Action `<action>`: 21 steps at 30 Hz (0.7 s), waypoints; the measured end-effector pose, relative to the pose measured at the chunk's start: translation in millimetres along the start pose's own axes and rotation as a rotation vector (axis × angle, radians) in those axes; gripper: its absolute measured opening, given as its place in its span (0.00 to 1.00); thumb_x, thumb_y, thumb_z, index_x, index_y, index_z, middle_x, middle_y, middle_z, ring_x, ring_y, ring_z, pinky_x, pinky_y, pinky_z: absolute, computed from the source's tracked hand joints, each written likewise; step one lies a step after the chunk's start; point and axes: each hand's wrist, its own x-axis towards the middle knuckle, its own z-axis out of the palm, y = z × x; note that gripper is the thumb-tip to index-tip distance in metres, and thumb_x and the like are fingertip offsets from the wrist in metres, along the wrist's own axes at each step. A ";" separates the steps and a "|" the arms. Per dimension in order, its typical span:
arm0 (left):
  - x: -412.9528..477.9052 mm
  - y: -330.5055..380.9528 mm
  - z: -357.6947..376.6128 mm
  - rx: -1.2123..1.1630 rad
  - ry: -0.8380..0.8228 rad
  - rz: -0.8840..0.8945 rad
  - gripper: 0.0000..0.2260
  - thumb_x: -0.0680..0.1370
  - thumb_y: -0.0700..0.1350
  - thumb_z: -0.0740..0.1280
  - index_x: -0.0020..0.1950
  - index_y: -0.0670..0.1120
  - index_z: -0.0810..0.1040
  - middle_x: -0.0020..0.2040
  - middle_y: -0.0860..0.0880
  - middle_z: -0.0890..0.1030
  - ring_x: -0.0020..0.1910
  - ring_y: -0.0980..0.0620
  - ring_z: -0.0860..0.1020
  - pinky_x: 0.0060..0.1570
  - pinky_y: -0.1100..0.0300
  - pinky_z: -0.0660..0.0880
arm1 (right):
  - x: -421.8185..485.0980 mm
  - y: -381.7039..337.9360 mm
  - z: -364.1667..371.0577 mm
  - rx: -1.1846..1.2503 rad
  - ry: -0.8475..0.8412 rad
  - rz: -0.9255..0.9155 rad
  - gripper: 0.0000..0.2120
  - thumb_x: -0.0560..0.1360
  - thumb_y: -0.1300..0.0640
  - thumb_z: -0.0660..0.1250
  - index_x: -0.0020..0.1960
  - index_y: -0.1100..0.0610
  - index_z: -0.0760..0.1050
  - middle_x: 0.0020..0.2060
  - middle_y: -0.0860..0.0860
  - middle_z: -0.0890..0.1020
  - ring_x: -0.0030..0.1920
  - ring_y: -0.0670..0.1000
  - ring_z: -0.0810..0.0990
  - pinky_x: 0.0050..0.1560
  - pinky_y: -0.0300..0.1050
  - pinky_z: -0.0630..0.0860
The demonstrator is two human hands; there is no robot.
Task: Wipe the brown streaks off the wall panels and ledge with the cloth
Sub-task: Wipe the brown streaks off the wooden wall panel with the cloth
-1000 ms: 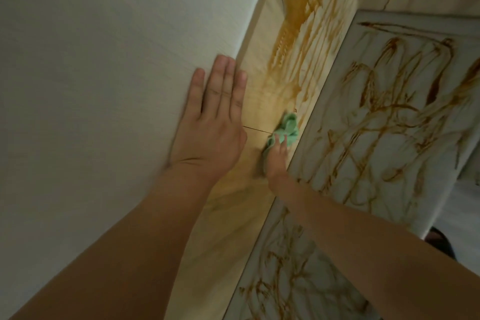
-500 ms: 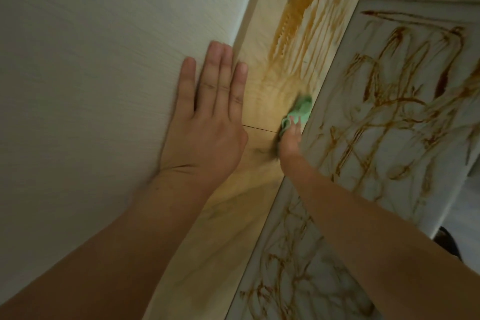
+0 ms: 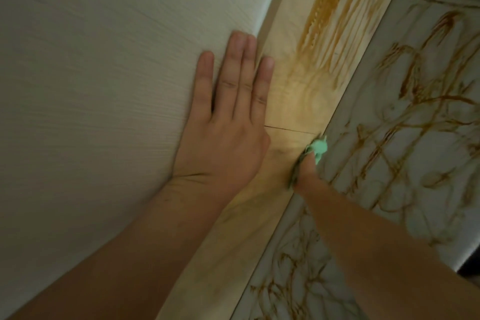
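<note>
**A:** Where is the cloth sitting?

**B:** The small crumpled mint-green cloth (image 3: 319, 147) is being pressed onto the long tan wooden ledge (image 3: 291, 96). It is right in the corner where the ledge is meeting the glossy white framed panel (image 3: 389, 189), just beside a thin seam line (image 3: 288, 129).

**A:** And what is holding it?

**B:** The right hand (image 3: 302, 171) is bunching it, with the fingers curled round the fabric so that a wad is poking out ahead of them. I judge that is giving a firm pad for scrubbing into the corner.

**A:** What is the other hand doing?

**B:** The left hand (image 3: 226, 124) is lying flat on the pale wood-grain wall panel (image 3: 104, 85), fingers straight and close together, holding nothing. It is probably bracing the body while the other arm is reaching.

**A:** How much is waiting to be cleaned?

**B:** Plenty, I'd say. Thick brown streaks (image 3: 319, 15) are running along the ledge farther on, well apart from the cloth. Thinner ones are crossing the white panel all over. The ledge near the cloth is looking only faintly smeared.
</note>
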 end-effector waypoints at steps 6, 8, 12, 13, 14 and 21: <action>-0.5 0.3 0.7 0.054 0.001 0.010 0.31 0.85 0.49 0.49 0.83 0.35 0.44 0.82 0.31 0.47 0.82 0.33 0.47 0.77 0.34 0.35 | -116.6 -97.7 35.8 0.017 0.036 0.036 0.39 0.79 0.27 0.53 0.77 0.54 0.69 0.65 0.48 0.72 0.72 0.58 0.70 0.74 0.67 0.62; -0.8 -0.3 2.3 0.059 0.019 0.005 0.31 0.85 0.49 0.50 0.83 0.35 0.45 0.82 0.31 0.48 0.82 0.33 0.48 0.77 0.34 0.37 | -123.9 -159.5 51.7 0.006 -0.014 -0.133 0.33 0.82 0.31 0.52 0.77 0.52 0.70 0.66 0.47 0.75 0.65 0.54 0.76 0.67 0.57 0.73; 0.4 1.5 1.0 0.100 -0.006 0.003 0.32 0.84 0.51 0.49 0.83 0.35 0.45 0.82 0.31 0.48 0.83 0.34 0.48 0.78 0.34 0.37 | -164.5 -234.7 85.2 -0.018 -0.119 -0.354 0.36 0.80 0.29 0.53 0.81 0.48 0.64 0.76 0.50 0.71 0.74 0.53 0.71 0.78 0.55 0.65; 0.7 1.1 0.4 0.100 -0.015 0.004 0.32 0.84 0.51 0.49 0.83 0.35 0.45 0.83 0.31 0.47 0.83 0.34 0.48 0.78 0.34 0.37 | -183.6 -238.2 92.8 -0.039 -0.130 -0.414 0.37 0.77 0.27 0.55 0.80 0.46 0.66 0.74 0.49 0.73 0.73 0.53 0.72 0.77 0.56 0.66; 1.2 0.4 0.1 0.099 -0.022 0.002 0.32 0.84 0.52 0.49 0.83 0.35 0.46 0.83 0.32 0.48 0.83 0.34 0.48 0.79 0.35 0.37 | -202.7 -233.2 98.9 -0.071 -0.146 -0.487 0.38 0.75 0.26 0.55 0.79 0.45 0.68 0.72 0.49 0.75 0.72 0.52 0.73 0.76 0.56 0.67; 2.1 -0.4 -8.6 0.084 -0.044 0.000 0.33 0.84 0.52 0.51 0.83 0.36 0.47 0.83 0.32 0.48 0.83 0.34 0.48 0.79 0.35 0.39 | -277.1 -162.9 84.4 -0.627 -0.292 -1.155 0.27 0.86 0.41 0.51 0.83 0.47 0.52 0.84 0.50 0.44 0.82 0.44 0.42 0.81 0.44 0.47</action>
